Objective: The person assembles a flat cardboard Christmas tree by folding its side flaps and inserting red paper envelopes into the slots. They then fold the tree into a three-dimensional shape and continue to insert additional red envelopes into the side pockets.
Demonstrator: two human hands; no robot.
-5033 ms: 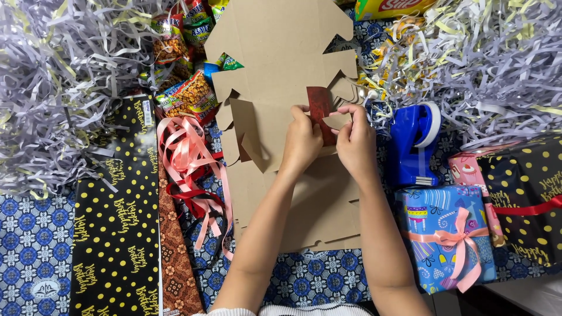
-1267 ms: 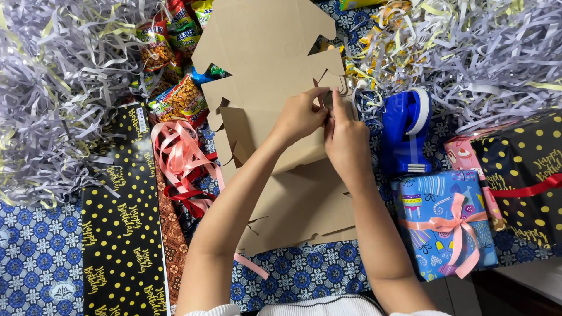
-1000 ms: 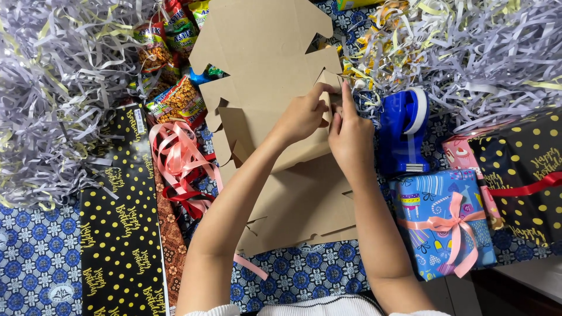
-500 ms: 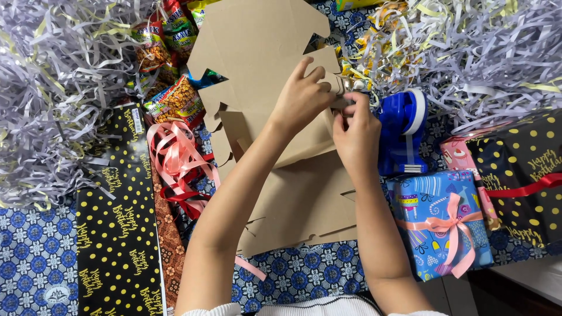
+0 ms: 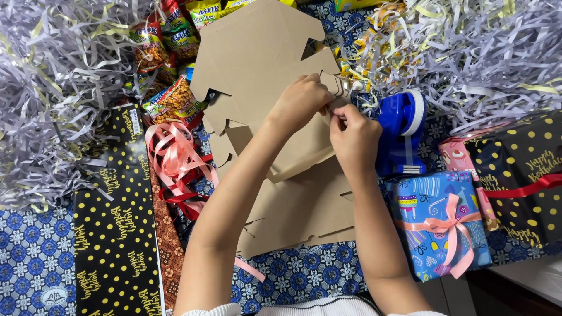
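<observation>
Just right of the frame's centre, the left hand [image 5: 300, 100] and right hand [image 5: 353, 136] meet at the right edge of a flat brown cardboard cutout [image 5: 263, 76]. Both are curled tight, fingertips pinching a small flap [image 5: 335, 88] of the card between them; whether anything else sits inside the pinch is hidden by the fingers. The cardboard lies from the top centre down to the lower middle, spread over a blue patterned cloth [image 5: 316, 275], with one panel lifted and folded under the forearms. As far as I can judge, the folding is at an early stage: one flap is being worked, while most of the sheet lies flat and unshaped. Just right of the hands stands a blue tape dispenser [image 5: 401, 134], and below it a blue wrapped gift with a pink bow [image 5: 439, 228]. To the left lie pink ribbon [image 5: 175, 158], black dotted wrapping paper [image 5: 114, 234] and snack packets [image 5: 172, 99], with shredded paper [image 5: 52, 88] along both upper sides. Compared with five seconds ago, the hands have moved up and right along the card's edge, and the dark red strip they then held is no longer visible.
</observation>
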